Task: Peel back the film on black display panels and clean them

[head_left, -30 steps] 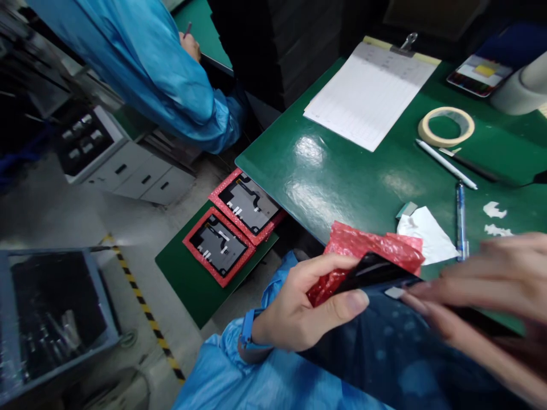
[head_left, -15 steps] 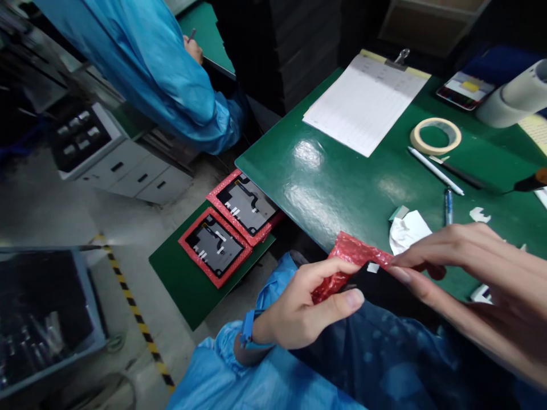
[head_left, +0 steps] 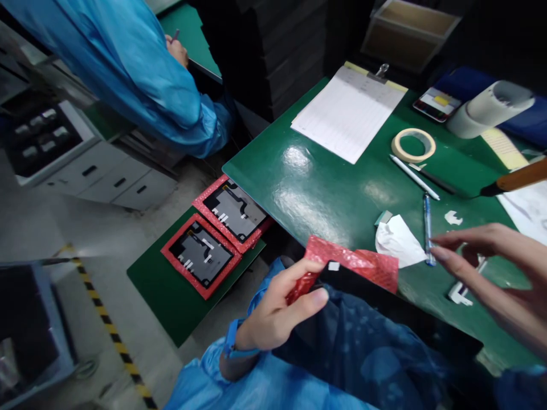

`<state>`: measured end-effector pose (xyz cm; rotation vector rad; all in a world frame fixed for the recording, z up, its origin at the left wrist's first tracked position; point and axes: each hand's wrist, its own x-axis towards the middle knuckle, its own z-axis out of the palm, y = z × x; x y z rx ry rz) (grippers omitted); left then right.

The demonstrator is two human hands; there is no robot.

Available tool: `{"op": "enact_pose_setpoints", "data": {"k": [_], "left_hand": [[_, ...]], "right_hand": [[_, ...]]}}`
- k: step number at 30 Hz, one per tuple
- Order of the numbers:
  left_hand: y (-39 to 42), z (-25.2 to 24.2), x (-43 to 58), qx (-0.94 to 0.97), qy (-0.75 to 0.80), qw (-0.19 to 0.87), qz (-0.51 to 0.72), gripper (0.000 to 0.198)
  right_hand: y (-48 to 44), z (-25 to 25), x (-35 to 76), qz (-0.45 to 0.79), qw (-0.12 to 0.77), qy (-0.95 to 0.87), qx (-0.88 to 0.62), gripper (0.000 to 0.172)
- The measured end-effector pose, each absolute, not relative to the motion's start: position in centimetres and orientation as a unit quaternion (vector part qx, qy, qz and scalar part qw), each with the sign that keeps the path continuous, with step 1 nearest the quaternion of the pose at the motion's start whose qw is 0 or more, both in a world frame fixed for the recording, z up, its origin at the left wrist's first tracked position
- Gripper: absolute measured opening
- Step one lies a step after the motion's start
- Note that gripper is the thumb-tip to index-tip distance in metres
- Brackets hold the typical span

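Pinched between the thumb and fingers of my left hand (head_left: 284, 307) is the left end of a dark glossy panel (head_left: 376, 341), with red bubble wrap (head_left: 354, 262) behind it. The panel mirrors blue cloth and has a small white sticker near its upper left corner. My right hand (head_left: 491, 267) is raised above the table at the right, fingers apart, holding nothing. Its fingertips are near a blue pen (head_left: 428, 228). Crumpled white paper (head_left: 399, 242) lies between the wrap and the pen.
On the green table (head_left: 265, 165) are a clipboard with papers (head_left: 350, 111), a tape roll (head_left: 413, 146), a white pen (head_left: 414, 176), a phone and a white cylinder. Two panels on red wrap (head_left: 200, 253) lie at the lower left. A person in blue sits beyond.
My right hand has let go of the red wrap and moved right. More of the dark panel and its sticker now shows. The whole view has shifted slightly.
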<state>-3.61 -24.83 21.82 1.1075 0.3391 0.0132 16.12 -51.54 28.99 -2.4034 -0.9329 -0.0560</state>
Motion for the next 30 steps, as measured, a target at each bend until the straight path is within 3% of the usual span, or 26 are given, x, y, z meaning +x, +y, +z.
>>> {"op": "enact_pose_setpoints", "data": {"k": [1,4,6,8,12,16,20,25,28,30], "left_hand": [[-24.6,21.7,-4.1,0.509,0.164,0.844,0.022,0.036],[-23.5,22.1,-5.4,0.473,0.245,0.845,0.055,0.037],[-22.8,22.5,-6.2,0.453,0.320,0.827,0.093,0.038],[-22.2,22.8,-6.8,0.439,0.367,0.809,0.134,0.038],[-22.0,22.5,-6.2,0.406,0.387,0.806,0.188,0.043],[-22.5,21.1,-3.3,0.409,0.319,0.846,0.120,0.046],[-22.5,18.4,-1.2,0.436,0.279,0.848,0.113,0.049],[-21.3,15.1,-1.9,0.466,0.359,0.792,0.164,0.056],[-20.8,14.7,-2.6,0.475,0.382,0.776,0.159,0.055],[-21.2,15.2,-2.8,0.488,0.384,0.770,0.147,0.054]], "right_hand": [[-52.0,29.0,16.9,-0.032,0.271,-0.320,-0.907,0.045],[-53.4,28.7,19.2,-0.030,0.200,-0.178,-0.963,0.097],[-54.0,28.2,20.2,0.008,0.156,-0.115,-0.981,0.106],[-54.3,27.4,20.5,0.036,0.142,-0.092,-0.985,0.097],[-53.4,25.5,20.3,0.050,0.155,-0.095,-0.982,0.062],[-51.5,23.9,20.6,0.067,0.159,-0.133,-0.976,0.043],[-50.7,23.9,21.2,0.055,0.181,-0.165,-0.968,0.035],[-52.3,26.0,20.4,-0.015,0.254,-0.168,-0.953,0.026],[-53.1,26.7,19.0,-0.062,0.335,-0.148,-0.929,0.029],[-52.6,26.8,17.8,-0.090,0.407,-0.166,-0.894,0.041]]}}
